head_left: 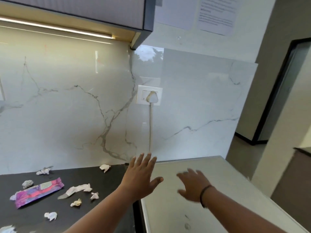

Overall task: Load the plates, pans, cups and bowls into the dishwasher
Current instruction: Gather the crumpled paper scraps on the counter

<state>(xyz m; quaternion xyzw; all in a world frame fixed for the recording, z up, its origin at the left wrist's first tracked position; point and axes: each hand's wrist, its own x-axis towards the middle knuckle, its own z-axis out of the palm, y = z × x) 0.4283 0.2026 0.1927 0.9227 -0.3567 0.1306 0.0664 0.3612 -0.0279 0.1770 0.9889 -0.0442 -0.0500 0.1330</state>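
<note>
No dishes in view, dishwasher unseen; left hand (140, 175) fingers spread, empty; right hand (193, 185) blurred, fingers apart over grey appliance top (218, 174); crockery likely (my guess) heavy, slick, fragile; take rims; wrapper (37, 192) left of fingers on table (104, 187).

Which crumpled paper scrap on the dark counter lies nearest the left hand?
The white scrap at the back of the dark counter, against the marble wall, just left of the left hand; the others lie further left.
</note>
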